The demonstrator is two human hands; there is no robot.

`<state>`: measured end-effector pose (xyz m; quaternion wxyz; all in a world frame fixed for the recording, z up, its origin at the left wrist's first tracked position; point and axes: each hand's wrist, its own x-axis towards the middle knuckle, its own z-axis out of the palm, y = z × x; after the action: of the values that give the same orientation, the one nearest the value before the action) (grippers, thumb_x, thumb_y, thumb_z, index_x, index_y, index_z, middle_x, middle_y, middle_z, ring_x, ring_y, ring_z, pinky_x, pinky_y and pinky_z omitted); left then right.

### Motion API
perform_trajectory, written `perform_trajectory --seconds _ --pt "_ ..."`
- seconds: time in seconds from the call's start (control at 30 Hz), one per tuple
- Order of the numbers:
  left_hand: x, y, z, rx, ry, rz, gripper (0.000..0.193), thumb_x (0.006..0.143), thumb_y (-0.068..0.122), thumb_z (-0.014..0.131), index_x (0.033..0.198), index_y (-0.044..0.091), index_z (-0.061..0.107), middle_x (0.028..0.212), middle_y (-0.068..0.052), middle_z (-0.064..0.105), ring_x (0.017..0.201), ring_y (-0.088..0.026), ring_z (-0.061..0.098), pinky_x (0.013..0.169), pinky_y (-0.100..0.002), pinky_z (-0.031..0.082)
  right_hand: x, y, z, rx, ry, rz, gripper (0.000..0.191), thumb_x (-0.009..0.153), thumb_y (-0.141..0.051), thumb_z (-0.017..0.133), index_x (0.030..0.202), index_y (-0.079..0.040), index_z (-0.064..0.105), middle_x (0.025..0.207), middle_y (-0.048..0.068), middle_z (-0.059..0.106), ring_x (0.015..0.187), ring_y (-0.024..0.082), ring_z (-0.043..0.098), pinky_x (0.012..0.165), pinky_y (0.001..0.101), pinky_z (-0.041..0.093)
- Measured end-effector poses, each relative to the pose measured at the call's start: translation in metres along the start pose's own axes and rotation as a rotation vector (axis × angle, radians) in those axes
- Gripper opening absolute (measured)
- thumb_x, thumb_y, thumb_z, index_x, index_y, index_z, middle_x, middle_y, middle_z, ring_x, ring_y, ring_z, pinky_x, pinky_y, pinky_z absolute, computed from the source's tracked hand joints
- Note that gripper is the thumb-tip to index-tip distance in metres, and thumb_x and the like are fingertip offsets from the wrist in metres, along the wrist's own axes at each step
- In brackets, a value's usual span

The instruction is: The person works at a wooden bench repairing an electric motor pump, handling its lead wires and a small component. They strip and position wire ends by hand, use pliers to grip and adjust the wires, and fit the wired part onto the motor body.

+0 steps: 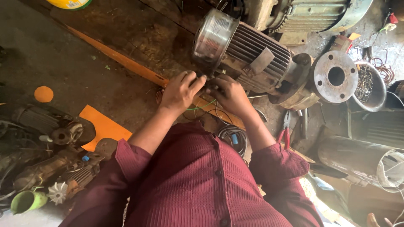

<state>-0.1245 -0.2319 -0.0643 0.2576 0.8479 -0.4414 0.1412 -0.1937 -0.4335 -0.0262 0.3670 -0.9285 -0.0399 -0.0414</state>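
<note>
A grey finned electric motor [252, 59] with a shiny fan cover [213, 35] lies on the dirty floor in front of me. My left hand [181, 90] and my right hand [229, 94] meet at the motor's lower side, fingers curled together on something small that they hide. Thin green and dark wires [202, 107] trail below the hands. Both arms wear maroon sleeves.
A long orange strip [122, 61] and orange sheet pieces [103, 126] lie left. Red-handled pliers [286, 128], a wire coil [231, 136], a rusty flange [335, 76], a pot of metal scraps [370, 86], a steel cylinder [362, 159] and old motor parts [50, 168] surround me.
</note>
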Motion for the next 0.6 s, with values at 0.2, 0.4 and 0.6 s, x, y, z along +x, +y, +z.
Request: perform_trajectory --seconds 0.2,0.4,0.6 --pt "0.008 0.009 -0.005 -0.423 -0.244 -0.370 0.053 0.081 0.044 0.068 0.114 0.003 0.070 0.108 -0.019 0.065 0.102 -0.037 0.064 0.083 -0.047 0.054 -0.007 -0.014 -0.001 -0.179 0.037 -0.036 0.023 0.092 -0.017 0.072 0.114 -0.013 0.076 0.112 0.009 0.072 0.091 0.035 0.071 0.077 0.0442 0.057" --pt "0.011 -0.001 0.000 -0.767 -0.488 -0.961 0.092 0.095 0.079 0.030 0.077 -0.004 0.066 0.076 -0.022 0.070 0.084 -0.034 0.073 0.082 -0.044 0.052 -0.015 -0.012 0.012 -0.101 0.043 -0.069 0.025 0.091 -0.020 0.073 0.114 -0.009 0.073 0.115 0.010 0.069 0.092 0.035 0.070 0.075 0.0433 0.057" --pt "0.008 0.016 0.002 -0.609 -0.217 -0.718 0.079 0.098 0.070 0.045 0.075 -0.003 0.066 0.075 -0.023 0.068 0.075 -0.038 0.070 0.068 -0.045 0.052 -0.024 -0.007 0.028 -0.123 0.246 0.018 0.020 0.097 -0.020 0.075 0.114 -0.011 0.070 0.118 0.008 0.067 0.097 0.032 0.072 0.079 0.0406 0.058"
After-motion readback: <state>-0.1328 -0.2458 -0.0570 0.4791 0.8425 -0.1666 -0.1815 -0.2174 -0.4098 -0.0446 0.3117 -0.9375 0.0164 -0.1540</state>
